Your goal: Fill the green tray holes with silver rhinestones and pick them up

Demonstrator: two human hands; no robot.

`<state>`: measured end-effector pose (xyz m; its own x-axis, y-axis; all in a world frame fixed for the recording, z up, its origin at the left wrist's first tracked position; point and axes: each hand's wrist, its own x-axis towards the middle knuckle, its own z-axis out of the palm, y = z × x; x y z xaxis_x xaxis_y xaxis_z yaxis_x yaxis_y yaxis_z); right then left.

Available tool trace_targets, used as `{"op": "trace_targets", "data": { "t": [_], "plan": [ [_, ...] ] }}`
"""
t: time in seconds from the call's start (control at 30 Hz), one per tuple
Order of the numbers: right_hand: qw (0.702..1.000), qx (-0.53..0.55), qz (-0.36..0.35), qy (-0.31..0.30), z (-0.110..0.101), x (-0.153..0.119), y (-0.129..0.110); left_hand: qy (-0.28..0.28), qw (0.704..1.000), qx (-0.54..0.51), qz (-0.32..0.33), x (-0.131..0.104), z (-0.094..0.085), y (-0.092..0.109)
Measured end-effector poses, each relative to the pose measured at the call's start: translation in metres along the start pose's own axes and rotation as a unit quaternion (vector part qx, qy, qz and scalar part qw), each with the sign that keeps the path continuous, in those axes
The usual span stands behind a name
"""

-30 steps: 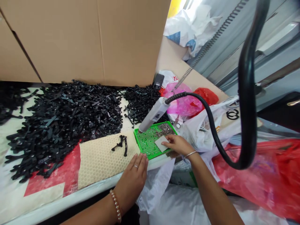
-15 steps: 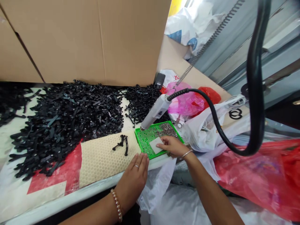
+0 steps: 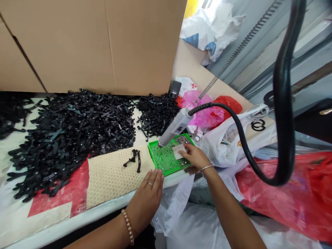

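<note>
Between the thumb and fingers of my right hand is a small white card, held over a green screw tray. Tiny screws sit in the tray's rows of holes, and loose ones gather along its right side. My left hand lies flat with fingers stretched out at the tray's lower left corner, beside a honeycomb-patterned mat. A few black plastic pieces rest on that mat. A grey electric screwdriver hangs tilted, its tip over the tray's upper left part.
A big heap of black parts covers the left of the table, with a smaller heap behind the tray. A cardboard sheet stands at the back. The screwdriver's thick black cable loops down on the right, near plastic bags.
My right hand has moved the white card up and to the right across the tray. The screwdriver has swung slightly right. My left hand stays in place.
</note>
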<state>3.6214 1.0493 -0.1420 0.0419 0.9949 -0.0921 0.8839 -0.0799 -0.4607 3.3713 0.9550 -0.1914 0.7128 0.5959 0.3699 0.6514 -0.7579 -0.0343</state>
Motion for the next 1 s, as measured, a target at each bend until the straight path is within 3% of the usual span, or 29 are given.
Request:
{"op": "trace_targets", "data": {
  "t": [0.1,0.17,0.33,0.43,0.67,0.87,1.0],
  "plan": [
    [0.996,-0.073,0.048,0.026,-0.021,0.004,0.011,-0.004,1.000,0.002,0.001,0.000,0.000,0.001],
    [0.996,-0.066,0.040,0.045,-0.025,0.006,0.010,-0.007,1.000,0.001,0.001,0.000,0.000,0.001],
    [0.997,0.052,-0.039,0.030,0.011,0.020,-0.010,-0.009,1.000,0.009,0.004,0.001,-0.001,0.001],
    [0.996,0.085,-0.023,0.008,0.022,0.029,-0.010,0.000,1.000,0.005,0.002,0.000,-0.001,0.000],
    [0.991,0.118,0.043,0.045,-0.005,0.028,0.013,0.021,1.000,0.000,-0.005,0.002,-0.002,0.002],
    [0.959,0.281,-0.019,-0.040,0.042,0.028,-0.032,0.007,1.000,0.002,-0.001,0.001,-0.002,0.002],
    [0.965,0.247,-0.046,-0.068,0.061,0.031,-0.054,-0.004,1.000,0.004,-0.004,0.002,-0.001,0.002]
  ]
}}
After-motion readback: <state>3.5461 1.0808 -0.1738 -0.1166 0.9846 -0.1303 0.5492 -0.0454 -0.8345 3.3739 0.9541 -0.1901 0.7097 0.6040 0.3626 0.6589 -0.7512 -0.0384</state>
